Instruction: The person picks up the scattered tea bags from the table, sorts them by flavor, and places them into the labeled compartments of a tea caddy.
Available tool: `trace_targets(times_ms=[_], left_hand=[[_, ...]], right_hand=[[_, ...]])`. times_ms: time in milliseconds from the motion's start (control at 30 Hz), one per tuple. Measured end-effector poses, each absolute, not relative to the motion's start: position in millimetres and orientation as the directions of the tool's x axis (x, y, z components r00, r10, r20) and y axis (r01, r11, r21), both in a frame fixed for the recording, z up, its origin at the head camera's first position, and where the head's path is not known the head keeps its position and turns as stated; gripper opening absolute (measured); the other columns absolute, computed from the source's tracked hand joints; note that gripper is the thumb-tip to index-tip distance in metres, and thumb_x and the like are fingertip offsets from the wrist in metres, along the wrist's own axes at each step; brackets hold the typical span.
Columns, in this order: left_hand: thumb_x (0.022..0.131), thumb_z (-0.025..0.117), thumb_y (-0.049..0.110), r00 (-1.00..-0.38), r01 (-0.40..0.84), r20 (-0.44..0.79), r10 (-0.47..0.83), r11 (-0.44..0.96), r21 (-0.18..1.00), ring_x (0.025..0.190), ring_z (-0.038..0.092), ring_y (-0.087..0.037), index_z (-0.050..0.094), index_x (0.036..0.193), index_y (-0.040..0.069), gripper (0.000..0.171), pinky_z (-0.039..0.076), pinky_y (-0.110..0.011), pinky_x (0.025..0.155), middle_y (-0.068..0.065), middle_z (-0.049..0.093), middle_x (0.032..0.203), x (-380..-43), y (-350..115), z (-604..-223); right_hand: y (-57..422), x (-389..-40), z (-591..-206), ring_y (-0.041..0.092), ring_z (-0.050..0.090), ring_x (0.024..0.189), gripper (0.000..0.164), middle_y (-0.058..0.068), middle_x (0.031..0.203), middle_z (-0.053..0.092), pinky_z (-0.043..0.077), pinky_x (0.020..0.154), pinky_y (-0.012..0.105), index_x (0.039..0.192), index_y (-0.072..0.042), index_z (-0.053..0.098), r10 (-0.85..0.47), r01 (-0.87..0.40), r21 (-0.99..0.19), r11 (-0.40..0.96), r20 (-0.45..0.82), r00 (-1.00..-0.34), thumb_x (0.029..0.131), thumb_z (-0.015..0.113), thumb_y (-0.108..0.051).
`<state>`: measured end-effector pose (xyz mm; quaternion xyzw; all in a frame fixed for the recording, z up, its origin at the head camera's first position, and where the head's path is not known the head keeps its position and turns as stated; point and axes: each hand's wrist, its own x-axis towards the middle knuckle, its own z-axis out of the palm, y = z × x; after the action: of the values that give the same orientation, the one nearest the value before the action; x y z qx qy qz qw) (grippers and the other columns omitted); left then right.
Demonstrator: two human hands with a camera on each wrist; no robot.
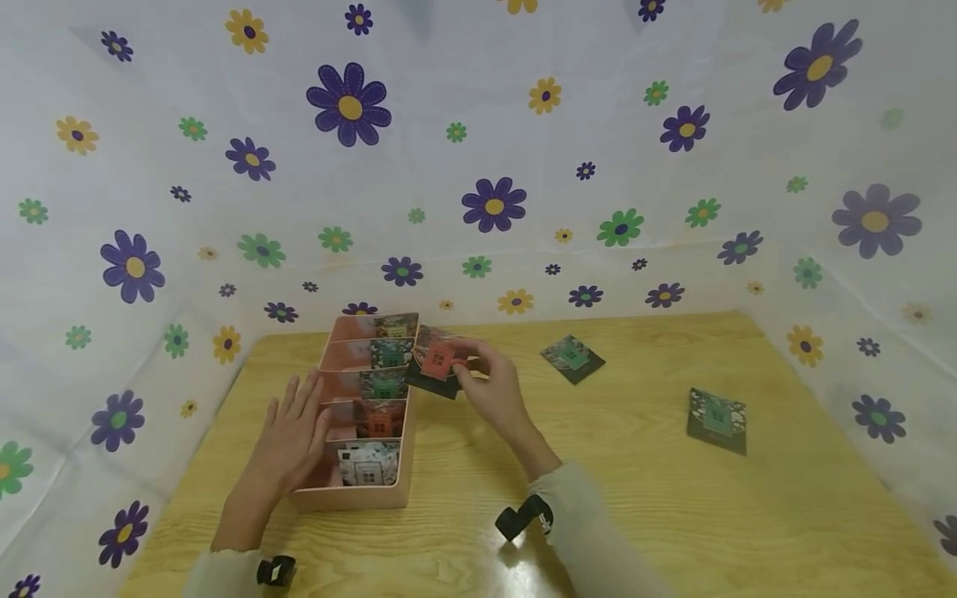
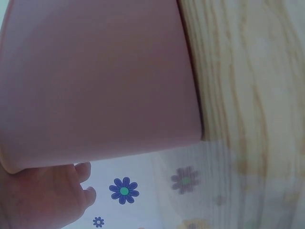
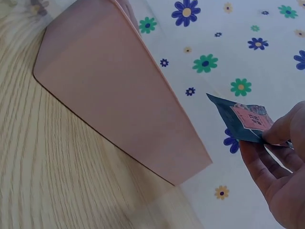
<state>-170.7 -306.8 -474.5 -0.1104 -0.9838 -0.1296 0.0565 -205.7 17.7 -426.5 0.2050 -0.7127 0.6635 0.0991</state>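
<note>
My right hand (image 1: 489,386) pinches a dark sachet with a red label (image 1: 437,361) between thumb and fingers. The sachet is raised beside the right edge of a pink divided box (image 1: 407,473); in the right wrist view the sachet (image 3: 250,117) is tilted, its label up. My left hand (image 1: 287,436) rests with straight fingers along the box's left rim. Each compartment holds sachets: a white one (image 1: 369,465) nearest, a red-labelled one (image 1: 380,419) behind it, then green-labelled ones (image 1: 384,384) and a yellowish-labelled one (image 1: 395,326) at the back.
Two green-labelled sachets lie on the wooden table (image 1: 598,465) to the right: one sachet (image 1: 572,359) towards the back, another sachet (image 1: 718,419) farther right. A flower-patterned white cloth (image 1: 449,166) surrounds the table at the back and sides.
</note>
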Motion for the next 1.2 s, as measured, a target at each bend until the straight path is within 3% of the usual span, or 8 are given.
trace_targets(times_ms=[133,333,600,867,1200], left_hand=[[0.113,0.031,0.032,-0.970,0.230,0.135,0.202,0.943,0.240,0.155,0.006,-0.045,0.018,0.162,-0.003,0.062,0.010,-0.070,0.118,-0.022,0.013,0.169,-172.4,-306.0,-473.1],[0.112,0.033,0.032,-0.969,0.234,0.141,0.205,0.943,0.235,0.155,0.008,-0.046,0.020,0.161,-0.004,0.062,0.010,-0.070,0.118,-0.022,0.014,0.169,-173.7,-304.9,-472.4],[0.113,0.032,0.031,-0.968,0.236,0.142,0.206,0.940,0.246,0.155,0.006,-0.045,0.020,0.161,-0.004,0.061,0.008,-0.070,0.118,-0.022,0.013,0.169,-173.9,-306.6,-472.7],[0.113,0.033,0.031,-0.967,0.239,0.146,0.208,0.939,0.246,0.154,0.008,-0.046,0.020,0.161,-0.004,0.061,0.010,-0.070,0.118,-0.022,0.014,0.169,-172.0,-306.3,-474.0],[0.113,0.033,0.030,-0.963,0.250,0.163,0.214,0.935,0.250,0.154,0.009,-0.046,0.022,0.161,-0.004,0.060,0.012,-0.071,0.117,-0.022,0.015,0.169,-171.4,-306.4,-475.0]], right_hand=[[6.2,-217.0,-442.3,0.045,0.069,0.097,0.031,0.027,0.119,0.067,0.051,0.059,0.016,0.128,0.007,0.065,-0.157,-0.450,-0.893,0.013,0.443,-0.883,0.097,0.061,0.009],[-8.5,-221.3,-452.8,0.033,0.071,0.095,0.031,0.014,0.116,0.071,0.054,0.061,0.020,0.126,-0.005,0.070,-0.145,-0.474,-0.880,0.014,0.467,-0.872,0.097,0.065,0.005],[-28.8,-219.5,-455.5,0.023,0.072,0.097,0.032,0.009,0.115,0.072,0.060,0.067,0.028,0.125,-0.008,0.070,-0.182,-0.484,-0.874,0.038,0.470,-0.864,0.096,0.066,0.005],[-44.1,-213.8,-460.2,0.023,0.072,0.098,0.033,0.010,0.113,0.073,0.061,0.069,0.036,0.126,-0.006,0.069,-0.214,-0.533,-0.844,0.061,0.511,-0.833,0.095,0.066,0.006],[-56.7,-206.9,-465.8,0.019,0.071,0.099,0.033,0.009,0.116,0.073,0.059,0.073,0.023,0.126,-0.006,0.069,-0.288,-0.632,-0.766,0.115,0.583,-0.760,0.095,0.066,0.006]])
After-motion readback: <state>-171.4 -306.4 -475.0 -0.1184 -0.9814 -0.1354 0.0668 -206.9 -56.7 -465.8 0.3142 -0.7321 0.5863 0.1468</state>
